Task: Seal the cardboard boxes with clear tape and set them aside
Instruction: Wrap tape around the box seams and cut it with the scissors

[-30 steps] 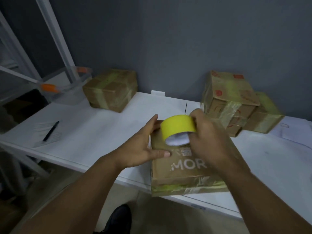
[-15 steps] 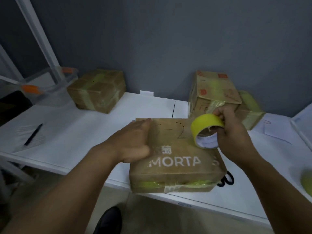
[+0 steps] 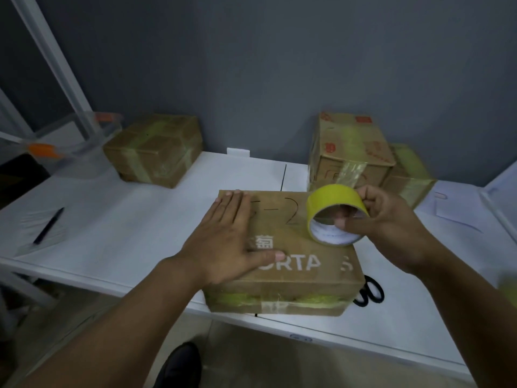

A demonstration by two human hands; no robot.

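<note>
- Cardboard box [image 3: 302,264] sits at the white table's [image 3: 140,219] near edge, under your flat left hand [image 3: 223,245].
- Your right hand [image 3: 389,225] grips the yellow tape roll [image 3: 333,203] above the box's far right corner.

A dull grey-blue wall [image 3: 279,65] fills the back, dimly lit and unadorned. A white table [image 3: 134,219] stands against it, a dark seam [image 3: 283,177] running in from its far edge. A small white block [image 3: 237,151] sits on that far edge. At the left stands a white metal frame [image 3: 56,57]. Below the table's near edge lies a pale beige floor [image 3: 237,357].
</note>
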